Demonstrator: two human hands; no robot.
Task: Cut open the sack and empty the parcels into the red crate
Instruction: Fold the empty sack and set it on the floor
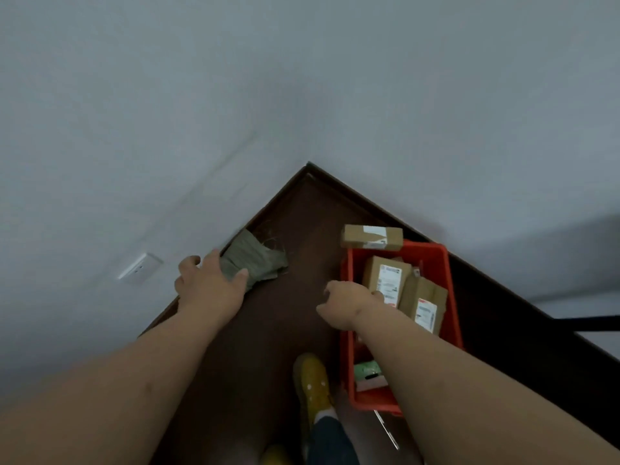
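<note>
A crumpled grey-green sack (258, 260) lies flat on the dark floor in the corner of the walls. My left hand (211, 286) lies on its near end, thumb and fingers spread around the cloth. The red crate (448, 283) stands on the floor to the right. It holds two brown parcels with white labels (385, 276) (424, 303) and a green parcel (367, 370) at its near end. A third brown box (370, 237) rests across the far rim. My right hand (349, 305) hovers over the crate's left rim, fingers curled down and touching the nearer labelled parcel.
White walls meet in a corner just behind the sack, with a socket (141, 265) on the left wall. My yellow shoe (312, 387) stands on the floor between my arms. A thin metal strip (385, 427) lies on the floor by the crate's near end.
</note>
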